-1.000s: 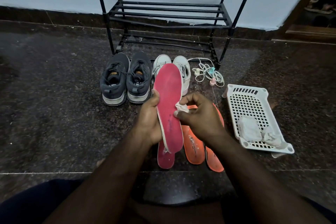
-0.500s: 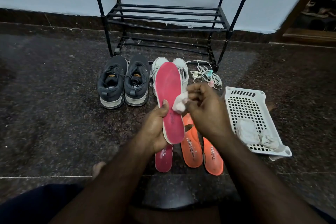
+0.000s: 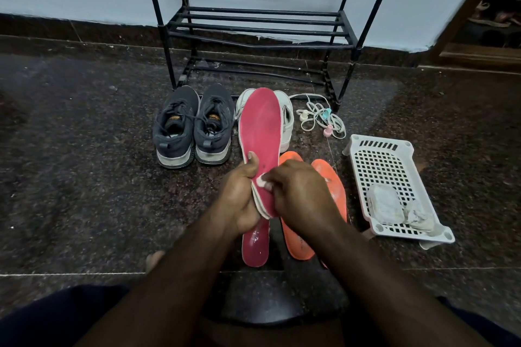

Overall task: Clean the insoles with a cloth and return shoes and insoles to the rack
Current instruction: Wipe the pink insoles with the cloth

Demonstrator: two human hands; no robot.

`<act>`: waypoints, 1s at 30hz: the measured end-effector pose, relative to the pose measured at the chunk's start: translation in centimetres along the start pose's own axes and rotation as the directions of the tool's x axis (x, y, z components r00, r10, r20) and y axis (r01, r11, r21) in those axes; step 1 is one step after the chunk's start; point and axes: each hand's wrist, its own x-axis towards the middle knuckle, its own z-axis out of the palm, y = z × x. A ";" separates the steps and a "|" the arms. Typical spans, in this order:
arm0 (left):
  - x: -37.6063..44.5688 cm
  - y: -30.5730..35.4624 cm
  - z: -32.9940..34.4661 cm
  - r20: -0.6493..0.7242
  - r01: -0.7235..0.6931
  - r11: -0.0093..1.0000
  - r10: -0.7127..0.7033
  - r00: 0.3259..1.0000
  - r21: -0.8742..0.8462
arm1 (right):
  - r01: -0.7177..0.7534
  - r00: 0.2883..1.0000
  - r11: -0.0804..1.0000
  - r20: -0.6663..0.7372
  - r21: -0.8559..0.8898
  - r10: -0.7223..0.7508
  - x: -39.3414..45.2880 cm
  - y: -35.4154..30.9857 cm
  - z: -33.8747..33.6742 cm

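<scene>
Left hand: grips the heel end of a pink insole, thumb on its face, insole raised upright. Right hand: fingers curled, pinching a white cloth against the insole's lower face. Floor beneath: second pink insole; two orange insoles just right of it. Right: white basket holding wadded cloths. Beyond: dark sneakers, white shoes, coiled cord. Farthest: black rack at the wall
</scene>
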 end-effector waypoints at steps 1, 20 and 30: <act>0.0 -0.1 -0.1 0.013 -0.003 1.000 0.003 1.000 0.011 | -0.057 0.997 0.997 -0.051 0.042 0.059 0.3 0.1 -0.2; 0.0 -0.3 -0.1 -0.001 0.036 0.999 -0.036 0.999 0.025 | -0.070 0.997 0.996 -0.031 0.057 0.071 0.7 -0.5 -0.1; -0.3 -0.4 0.5 0.016 0.016 1.000 -0.016 1.000 0.018 | -0.115 0.986 0.981 -0.099 0.157 0.131 1.1 -0.1 -1.5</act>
